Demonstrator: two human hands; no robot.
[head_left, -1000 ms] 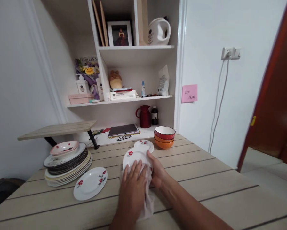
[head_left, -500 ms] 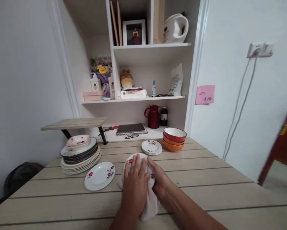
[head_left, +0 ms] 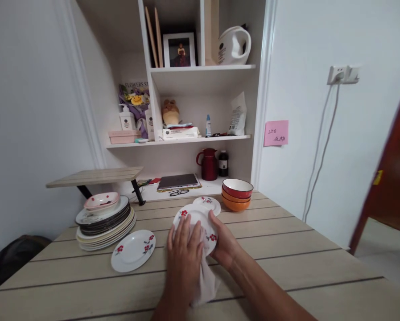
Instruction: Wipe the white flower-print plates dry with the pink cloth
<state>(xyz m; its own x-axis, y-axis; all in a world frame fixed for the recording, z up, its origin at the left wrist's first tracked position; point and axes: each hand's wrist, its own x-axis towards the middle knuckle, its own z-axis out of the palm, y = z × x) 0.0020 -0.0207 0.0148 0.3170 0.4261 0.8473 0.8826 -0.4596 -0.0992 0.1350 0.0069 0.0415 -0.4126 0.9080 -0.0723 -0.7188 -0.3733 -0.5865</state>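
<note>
A white plate with red flowers (head_left: 203, 214) is tilted up in front of me, above the tabletop. My right hand (head_left: 224, 240) grips its right rim, with the thumb on the face and the other fingers hidden behind. My left hand (head_left: 184, 243) presses a pale cloth (head_left: 206, 281) against the plate's face, fingers slightly bent over it. The cloth's loose end hangs down between my wrists. To the left, another flowered plate (head_left: 133, 251) lies flat on the table. Small flowered plates (head_left: 206, 204) sit just behind the held plate, partly covered by it.
Stacked plates (head_left: 104, 227) topped by a pink-rimmed bowl (head_left: 101, 201) stand at left, near a small raised stand (head_left: 96, 176). Red and orange bowls (head_left: 236, 196) are stacked at back right. Behind the wooden table (head_left: 286, 258) are glasses (head_left: 179, 193), a laptop (head_left: 178, 180) and a red jug (head_left: 208, 165).
The held plate has been raised and tipped up, now overlapping the small plates behind. My left hand has slid lower on its face with the cloth. The view has shifted slightly right.
</note>
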